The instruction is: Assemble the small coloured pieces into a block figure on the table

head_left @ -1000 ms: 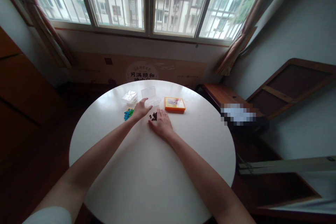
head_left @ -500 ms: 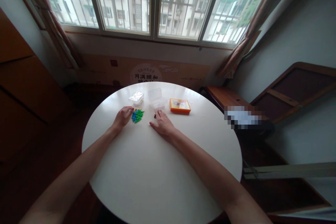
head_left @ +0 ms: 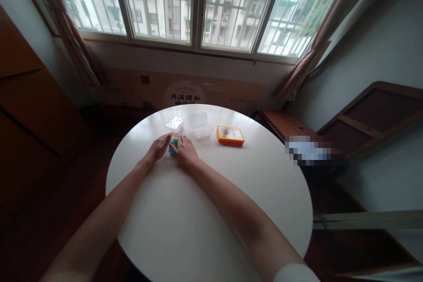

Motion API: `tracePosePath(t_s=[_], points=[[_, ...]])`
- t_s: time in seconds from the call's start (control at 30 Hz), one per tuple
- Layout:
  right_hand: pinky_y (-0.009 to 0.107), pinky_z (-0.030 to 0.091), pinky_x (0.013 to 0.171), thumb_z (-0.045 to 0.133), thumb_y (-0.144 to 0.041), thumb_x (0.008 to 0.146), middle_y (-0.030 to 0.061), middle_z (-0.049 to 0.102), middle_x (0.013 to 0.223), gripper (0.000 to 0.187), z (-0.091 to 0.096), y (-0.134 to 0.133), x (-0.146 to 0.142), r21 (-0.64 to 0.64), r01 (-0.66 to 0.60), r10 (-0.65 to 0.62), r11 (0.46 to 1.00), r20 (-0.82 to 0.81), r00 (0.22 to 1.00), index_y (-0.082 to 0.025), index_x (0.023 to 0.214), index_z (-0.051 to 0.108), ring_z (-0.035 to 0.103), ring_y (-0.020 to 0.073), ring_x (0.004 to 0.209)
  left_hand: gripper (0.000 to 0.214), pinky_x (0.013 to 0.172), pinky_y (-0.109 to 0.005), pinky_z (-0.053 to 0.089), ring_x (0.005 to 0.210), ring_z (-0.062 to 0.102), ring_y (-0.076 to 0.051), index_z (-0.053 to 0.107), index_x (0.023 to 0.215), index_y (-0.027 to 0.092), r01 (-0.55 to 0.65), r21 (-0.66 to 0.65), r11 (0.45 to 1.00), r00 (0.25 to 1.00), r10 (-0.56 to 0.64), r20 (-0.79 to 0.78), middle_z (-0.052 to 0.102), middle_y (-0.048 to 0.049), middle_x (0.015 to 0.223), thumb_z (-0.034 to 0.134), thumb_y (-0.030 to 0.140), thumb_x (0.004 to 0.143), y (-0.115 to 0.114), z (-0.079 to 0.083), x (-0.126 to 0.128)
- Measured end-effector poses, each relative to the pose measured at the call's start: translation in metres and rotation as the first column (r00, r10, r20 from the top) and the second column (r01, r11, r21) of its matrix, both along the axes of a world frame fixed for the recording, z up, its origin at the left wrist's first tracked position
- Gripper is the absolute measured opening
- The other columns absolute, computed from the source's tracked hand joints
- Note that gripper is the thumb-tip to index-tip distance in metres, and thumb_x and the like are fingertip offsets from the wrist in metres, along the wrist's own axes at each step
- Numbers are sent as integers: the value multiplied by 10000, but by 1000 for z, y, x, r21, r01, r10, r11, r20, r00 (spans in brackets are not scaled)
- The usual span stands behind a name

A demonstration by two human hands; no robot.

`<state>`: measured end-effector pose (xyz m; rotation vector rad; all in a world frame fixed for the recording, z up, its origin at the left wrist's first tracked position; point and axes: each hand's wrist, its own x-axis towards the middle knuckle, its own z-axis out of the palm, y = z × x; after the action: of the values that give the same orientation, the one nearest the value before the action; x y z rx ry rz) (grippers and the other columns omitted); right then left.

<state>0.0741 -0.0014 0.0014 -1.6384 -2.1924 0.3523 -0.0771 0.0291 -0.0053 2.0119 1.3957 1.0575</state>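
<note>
A small heap of blue and green plastic pieces (head_left: 172, 148) lies on the white table (head_left: 198, 211), between my two hands. My left hand (head_left: 159, 148) is at the heap's left side with its fingers stretched forward. From the right, my right hand (head_left: 186, 150) lies flat with its fingers out, covering most of the green pieces. Neither hand grips anything that I can see. Just beyond the hands sits a clear plastic box (head_left: 175, 124) that looks closed. To its right a second clear box (head_left: 200, 128) stands with its lid raised.
An orange flat box (head_left: 230, 135) with a printed top lies to the right on the table. Past the table's right edge stands a brown wooden bench (head_left: 280, 122). A large printed cardboard panel (head_left: 128, 90) leans under the window behind the table.
My right hand has moved left onto the heap, and the green pieces are now mostly hidden. The dark bit beside that hand no longer shows. My left hand stays beside the heap.
</note>
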Motion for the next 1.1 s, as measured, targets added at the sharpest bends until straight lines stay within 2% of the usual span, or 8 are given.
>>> tracePosePath(t_s=[0.27,0.4,0.53,0.67,0.77,0.93,1.03,1.1], points=[[382,261,1166,374,-423,970,175,448,1450,562,0,3,-18,140,-172,186,975,-98,978,-64,1401,409,373,243,1380,946,1044,-397,425,1178,589,-297,684,1106,136,70,-43,997,995,-67,68,670,-143,1197,177,867,783,0,5,-4],[357,311,1129,328,-340,986,78,593,1307,408,13,-2,4,271,-98,152,958,-187,971,-168,1276,558,495,195,1243,885,1035,-389,437,1160,601,-279,681,1121,156,92,-34,995,993,-89,75,666,-127,1209,185,826,824,0,3,-3],[362,397,1045,352,-166,932,99,612,1227,391,30,4,47,349,37,22,936,-164,986,-145,1226,608,501,221,1156,822,1090,-427,388,1252,534,-289,698,1080,183,66,0,998,996,-66,53,636,-118,1265,245,819,822,0,0,0],[449,427,996,434,-119,880,134,524,1322,440,38,18,89,302,83,-104,950,56,993,-178,1284,596,465,295,1164,832,1118,-444,356,1289,499,-299,712,1023,164,64,71,995,998,-65,12,627,-153,1264,219,807,835,-2,1,3],[451,472,929,467,-135,876,155,522,1309,407,36,23,106,214,76,-113,974,165,980,-179,1250,622,520,307,1114,840,1089,-441,394,1237,543,-294,700,1049,138,36,103,994,999,-38,17,626,-165,1252,193,780,859,-4,3,3],[382,514,845,476,-189,916,136,582,1211,307,28,24,111,164,109,-129,980,121,984,-182,1165,654,599,262,1030,777,1052,-407,431,1159,587,-271,705,998,155,62,127,990,997,-67,36,664,-146,1167,207,742,888,-9,7,4],[349,506,868,476,-187,930,121,606,1141,268,26,22,112,209,98,-109,973,44,993,-165,1124,661,603,225,1021,721,1043,-428,433,1141,589,-273,693,1021,150,55,185,981,995,-68,66,665,-146,1138,265,717,899,-11,9,4],[344,498,897,474,-195,939,119,602,1127,268,26,18,112,264,41,-40,964,-8,999,-165,1142,648,596,205,1024,692,1025,-442,445,1139,587,-277,665,1083,140,26,194,981,987,-55,148,657,-152,1141,327,712,890,-13,11,5]])
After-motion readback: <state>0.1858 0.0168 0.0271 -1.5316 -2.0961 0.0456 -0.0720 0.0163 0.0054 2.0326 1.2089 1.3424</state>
